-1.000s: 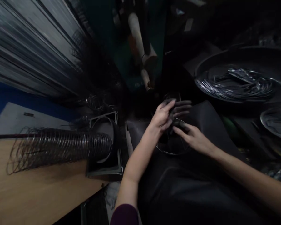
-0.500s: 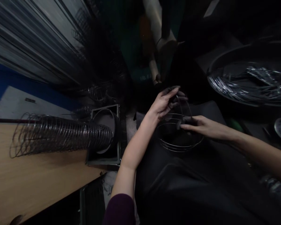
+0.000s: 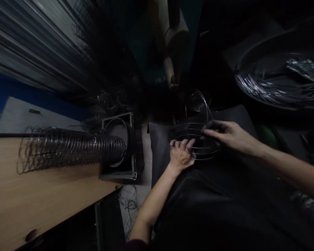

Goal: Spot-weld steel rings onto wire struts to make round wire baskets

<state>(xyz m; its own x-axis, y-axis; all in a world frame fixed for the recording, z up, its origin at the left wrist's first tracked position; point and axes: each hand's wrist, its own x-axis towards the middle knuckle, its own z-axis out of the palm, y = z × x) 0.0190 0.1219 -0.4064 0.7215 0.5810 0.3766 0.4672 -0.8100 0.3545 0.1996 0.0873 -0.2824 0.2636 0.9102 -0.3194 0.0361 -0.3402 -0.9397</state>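
Several thin wire rings (image 3: 206, 159) lie on the dark cloth over the lap. On their near left side rests my left hand (image 3: 181, 153), its fingers curled over the wires and closed on them. My right hand (image 3: 221, 131) pinches a curved wire (image 3: 206, 104) at the right side of the rings, between thumb and fingers. That wire arcs upward and to the left from the pinch. Both hands have dark-stained fingertips.
At left, a long wire coil (image 3: 68, 148) reaches over a wooden table (image 3: 42, 198) into a dark crate (image 3: 117, 177). A large round basin (image 3: 267, 101) at the right holds shiny wire pieces. Machinery (image 3: 176, 38) stands ahead, with loose wire (image 3: 131, 204) at lower left.
My left hand has come down from the raised wire to the near left side of the rings. My right hand has moved slightly up and still pinches wire. The view has shifted a little.
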